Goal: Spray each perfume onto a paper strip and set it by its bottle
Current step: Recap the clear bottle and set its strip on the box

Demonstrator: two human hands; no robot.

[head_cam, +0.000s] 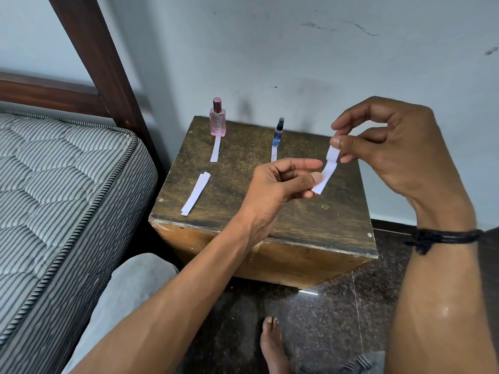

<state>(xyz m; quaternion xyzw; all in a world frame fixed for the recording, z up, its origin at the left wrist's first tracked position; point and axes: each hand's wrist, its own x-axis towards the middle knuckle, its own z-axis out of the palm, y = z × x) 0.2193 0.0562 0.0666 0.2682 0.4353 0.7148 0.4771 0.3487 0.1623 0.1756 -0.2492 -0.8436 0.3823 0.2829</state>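
A pink perfume bottle (pixel 217 118) stands at the back left of the wooden box (pixel 243 211), with a white paper strip (pixel 215 148) lying in front of it. A small blue spray bottle (pixel 278 133) stands at the back middle, a second strip (pixel 274 154) before it. Both hands hold a third, crinkled paper strip (pixel 328 168) above the box's right side. My right hand (pixel 391 147) pinches its upper end. My left hand (pixel 278 182) pinches its lower end between thumb and fingers.
A small stack of spare paper strips (pixel 195 193) lies on the box's left front. A striped mattress (pixel 54 184) and dark wooden bed frame (pixel 102 63) stand to the left. The wall is right behind the box. My knee and bare foot are below, on a dark stone floor.
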